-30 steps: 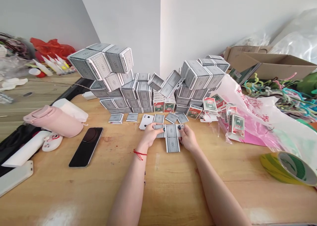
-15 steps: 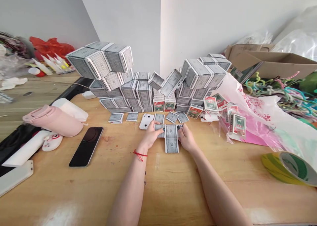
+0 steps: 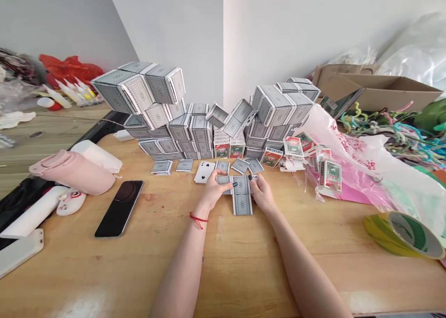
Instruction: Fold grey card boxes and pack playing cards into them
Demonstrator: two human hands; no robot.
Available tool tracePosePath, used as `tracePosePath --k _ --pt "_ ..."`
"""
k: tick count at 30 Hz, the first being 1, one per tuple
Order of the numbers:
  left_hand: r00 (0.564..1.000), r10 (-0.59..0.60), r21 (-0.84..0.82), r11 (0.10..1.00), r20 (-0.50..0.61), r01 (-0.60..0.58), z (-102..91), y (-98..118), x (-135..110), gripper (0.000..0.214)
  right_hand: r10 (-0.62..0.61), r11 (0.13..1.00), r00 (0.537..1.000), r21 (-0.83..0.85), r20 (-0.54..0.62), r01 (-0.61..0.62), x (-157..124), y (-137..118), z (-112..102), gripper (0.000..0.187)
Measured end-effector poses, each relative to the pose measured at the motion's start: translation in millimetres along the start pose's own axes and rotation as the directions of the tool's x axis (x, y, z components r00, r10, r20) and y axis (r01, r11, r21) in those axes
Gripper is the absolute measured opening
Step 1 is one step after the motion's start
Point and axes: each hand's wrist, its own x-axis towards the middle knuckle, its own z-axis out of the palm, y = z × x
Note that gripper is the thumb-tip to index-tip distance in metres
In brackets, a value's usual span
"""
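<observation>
Surface of tan wood [image 3: 240, 271] spreads wide under your arms, and behind rise stacked blocks of grey-patterned white playing cards [image 3: 200, 129]! Your left hand [image 3: 211, 192] has its grip closed, thumb laid across the T-shaped arrangement of grey-backed playing cards [image 3: 242, 202], right in front of those stacks; your right hand [image 3: 262, 195] pinches its right end, some fingers hidden. Just beyond your left hand lies a white spade-marked card [image 3: 204, 171], face up.

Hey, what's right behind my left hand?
A face-up playing card and a blue-patterned card show beyond your left hand. Whatever the hand covers can't be seen.
</observation>
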Motion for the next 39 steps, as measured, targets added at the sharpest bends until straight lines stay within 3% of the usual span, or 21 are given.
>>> tracePosePath --k 8,15,32,35,39 --pt "0.998 -0.056 -0.11 0.992 0.016 0.057 4.6 -11 5 0.048 -0.027 0.995 0.998 0.097 0.051 0.022 -2 -12 1 0.03" --pt "0.998 -0.051 -0.057 0.997 -0.042 0.049 5.0 -12 4 0.046 -0.046 0.997 0.999 -0.054 0.016 0.047 -4 -4 -1 0.027" --pt "0.997 -0.02 0.101 0.994 -0.081 0.028 3.8 -21 8 0.05 -0.067 0.981 0.997 -0.18 0.025 0.07 -2 1 -3 0.023" --pt "0.997 -0.014 0.104 0.994 -0.082 0.022 5.7 -17 8 0.048 -0.064 0.989 0.998 -0.132 -0.028 0.06 -3 -1 -1 0.024" --pt "0.997 -0.022 0.094 0.995 -0.078 0.03 9.4 -9 6 0.045 -0.038 0.996 0.999 0.077 -0.036 0.04 -3 -3 0 0.023"
